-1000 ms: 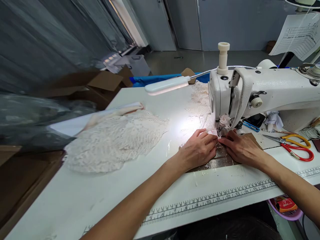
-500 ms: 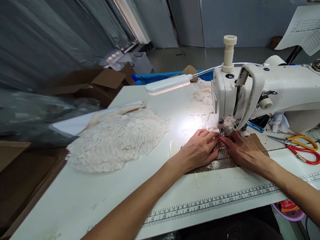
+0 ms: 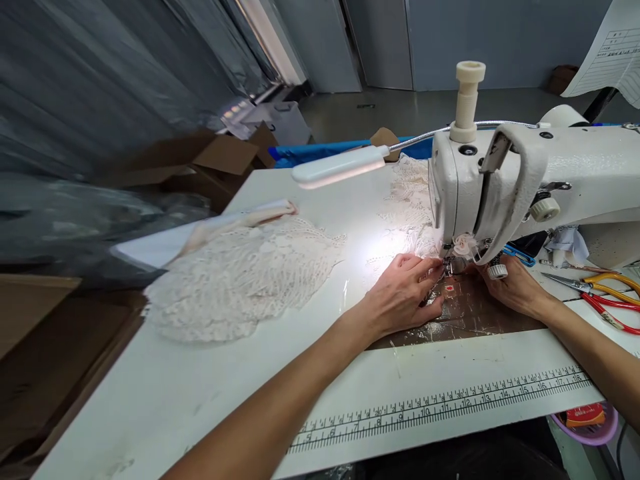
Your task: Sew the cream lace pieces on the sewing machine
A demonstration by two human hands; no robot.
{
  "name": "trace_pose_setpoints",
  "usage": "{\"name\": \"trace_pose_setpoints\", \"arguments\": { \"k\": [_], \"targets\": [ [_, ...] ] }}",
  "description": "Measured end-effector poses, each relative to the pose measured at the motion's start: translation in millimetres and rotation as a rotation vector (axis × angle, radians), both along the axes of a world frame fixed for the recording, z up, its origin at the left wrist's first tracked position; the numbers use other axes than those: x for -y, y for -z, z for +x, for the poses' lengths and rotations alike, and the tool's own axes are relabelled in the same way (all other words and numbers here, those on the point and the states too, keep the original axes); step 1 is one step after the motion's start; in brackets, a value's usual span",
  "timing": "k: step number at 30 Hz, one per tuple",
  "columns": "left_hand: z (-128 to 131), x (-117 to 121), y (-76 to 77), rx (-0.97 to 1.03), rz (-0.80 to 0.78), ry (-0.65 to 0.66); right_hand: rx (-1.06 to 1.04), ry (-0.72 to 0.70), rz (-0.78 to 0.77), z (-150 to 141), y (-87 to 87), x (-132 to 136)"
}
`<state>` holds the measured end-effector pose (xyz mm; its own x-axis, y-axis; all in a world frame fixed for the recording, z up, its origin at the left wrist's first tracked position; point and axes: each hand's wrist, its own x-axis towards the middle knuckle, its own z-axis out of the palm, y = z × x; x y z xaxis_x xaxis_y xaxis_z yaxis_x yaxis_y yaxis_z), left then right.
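A white sewing machine [image 3: 470, 180] stands at the right, its presser foot [image 3: 454, 265] low over a brown taped plate [image 3: 470, 310]. My left hand [image 3: 405, 290] lies just left of the foot, fingers closed and pressing on the edge of white lace fabric [image 3: 413, 190] that spreads behind it under the lamp glow. Right of the foot is my right hand [image 3: 515, 287], its fingertips reaching behind the foot and a small white knob [image 3: 497, 271], so what they touch is hidden. A pale fabric rosette [image 3: 465, 245] sits on the machine by the needle.
A heap of white lace [image 3: 240, 280] lies on the white table [image 3: 165, 400]. Scissors [image 3: 600, 293] with red and yellow handles and a blue thread snipper [image 3: 520, 255] lie at right. A lamp [image 3: 340, 167] hangs over the table; a printed ruler [image 3: 440, 413] runs along the front edge.
My right hand has moved right and away from the left hand, its fingers now behind the presser foot. My left hand stays on the lace. The view has shifted slightly.
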<state>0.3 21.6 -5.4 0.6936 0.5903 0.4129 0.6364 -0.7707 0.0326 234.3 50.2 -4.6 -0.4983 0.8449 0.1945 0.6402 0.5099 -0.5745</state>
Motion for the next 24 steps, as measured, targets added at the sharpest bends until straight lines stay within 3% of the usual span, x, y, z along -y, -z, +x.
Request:
{"name": "trace_pose_setpoints", "arguments": {
  "k": [9, 18, 24],
  "targets": [
    [0, 1, 1.5, -0.001, -0.034, -0.04, -0.015, 0.096, 0.004, -6, -4.7, 16],
    [0, 4, 0.3, -0.007, -0.13, -0.083, 0.023, 0.147, 0.002, -3, 3.4, 12],
    [4, 7, 0.3, 0.082, -0.163, -0.289, 0.164, 0.145, 0.056, -4, 7.3, 15]
  ]
}}
